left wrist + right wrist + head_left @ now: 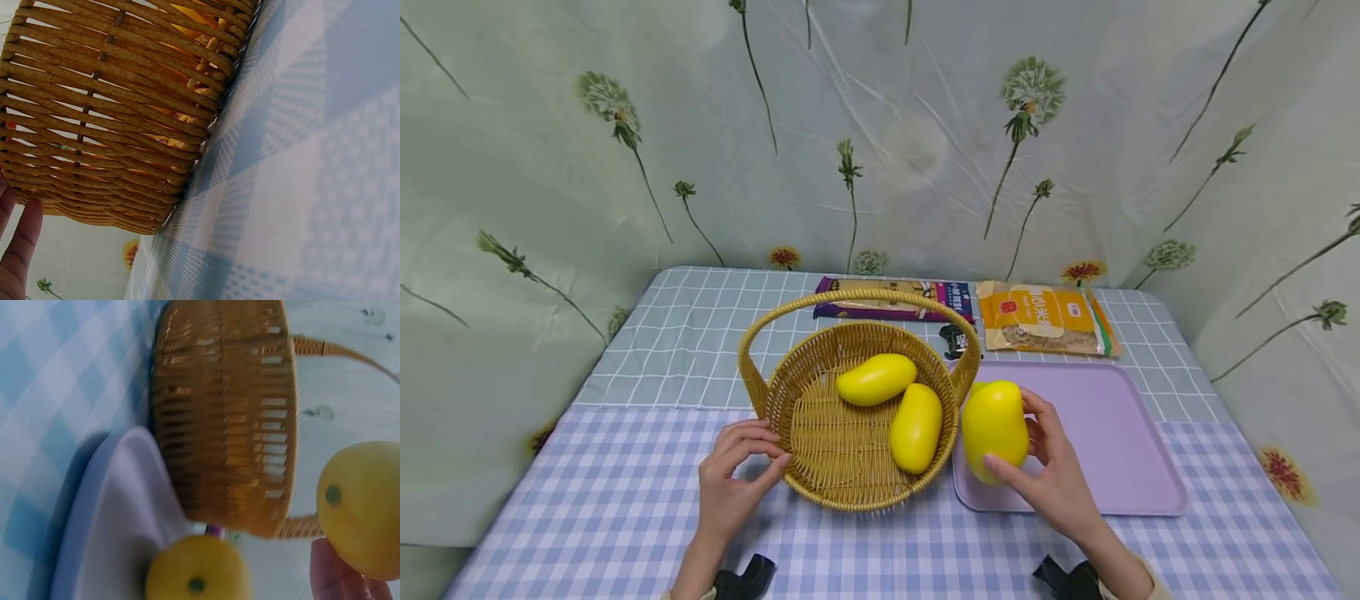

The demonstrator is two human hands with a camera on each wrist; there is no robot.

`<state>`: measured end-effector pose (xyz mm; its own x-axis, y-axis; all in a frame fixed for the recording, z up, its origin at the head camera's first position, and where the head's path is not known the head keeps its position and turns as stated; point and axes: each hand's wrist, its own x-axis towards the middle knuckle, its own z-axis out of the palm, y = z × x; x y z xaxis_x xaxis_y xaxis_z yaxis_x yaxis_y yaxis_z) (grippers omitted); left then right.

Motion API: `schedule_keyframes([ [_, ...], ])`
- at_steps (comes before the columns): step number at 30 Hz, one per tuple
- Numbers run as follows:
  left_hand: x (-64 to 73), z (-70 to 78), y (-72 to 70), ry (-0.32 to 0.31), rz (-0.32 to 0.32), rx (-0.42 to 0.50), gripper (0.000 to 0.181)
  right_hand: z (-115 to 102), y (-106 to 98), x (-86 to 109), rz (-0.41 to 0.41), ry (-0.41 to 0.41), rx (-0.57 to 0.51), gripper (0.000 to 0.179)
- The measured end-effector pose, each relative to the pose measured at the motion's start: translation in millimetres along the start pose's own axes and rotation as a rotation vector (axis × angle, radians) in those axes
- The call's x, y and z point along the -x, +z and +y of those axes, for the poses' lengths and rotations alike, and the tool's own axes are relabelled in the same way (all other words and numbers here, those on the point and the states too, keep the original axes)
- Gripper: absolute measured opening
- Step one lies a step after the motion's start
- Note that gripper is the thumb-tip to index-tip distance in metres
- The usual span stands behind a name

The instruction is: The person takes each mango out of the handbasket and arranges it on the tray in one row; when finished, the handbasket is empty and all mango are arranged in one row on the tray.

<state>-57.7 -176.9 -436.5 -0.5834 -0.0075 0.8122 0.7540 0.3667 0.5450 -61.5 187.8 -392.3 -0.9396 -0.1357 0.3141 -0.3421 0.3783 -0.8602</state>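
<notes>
A woven basket (pixel 850 487) with a hoop handle stands mid-table and holds two yellow mangoes (pixel 876 379) (pixel 916 427). My left hand (pixel 775 446) rests against the outside of its near-left wall, and straight fingers (pixel 19 244) show beside the wicker (pixel 112 112). My right hand (pixel 1022 433) grips a third mango (pixel 992 421) (pixel 365 509) just right of the basket, above the left end of a lilac tray (pixel 1105 442). Another mango (pixel 197 572) lies on the tray (pixel 106 537) by the basket (pixel 225 412); in the head view it is almost hidden.
Two food packets lie at the table's back, one purple (pixel 895 300) and one orange (pixel 1045 318). A small black object (pixel 953 340) sits behind the basket. A blue checked cloth (pixel 587 500) covers the table, and flowered curtains close in three sides.
</notes>
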Motion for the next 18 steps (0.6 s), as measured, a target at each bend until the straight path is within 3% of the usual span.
schedule_keyframes([
  [12,3.1,-4.3,0.6,0.005,0.005,0.013,0.013,26.5,-21.6,-4.7,0.157,0.1,0.022,0.073],
  [18,2.6,-4.2,0.8,0.005,0.001,0.012,0.014,38.3,-31.9,-7.0,0.198,0.15,0.097,0.071],
])
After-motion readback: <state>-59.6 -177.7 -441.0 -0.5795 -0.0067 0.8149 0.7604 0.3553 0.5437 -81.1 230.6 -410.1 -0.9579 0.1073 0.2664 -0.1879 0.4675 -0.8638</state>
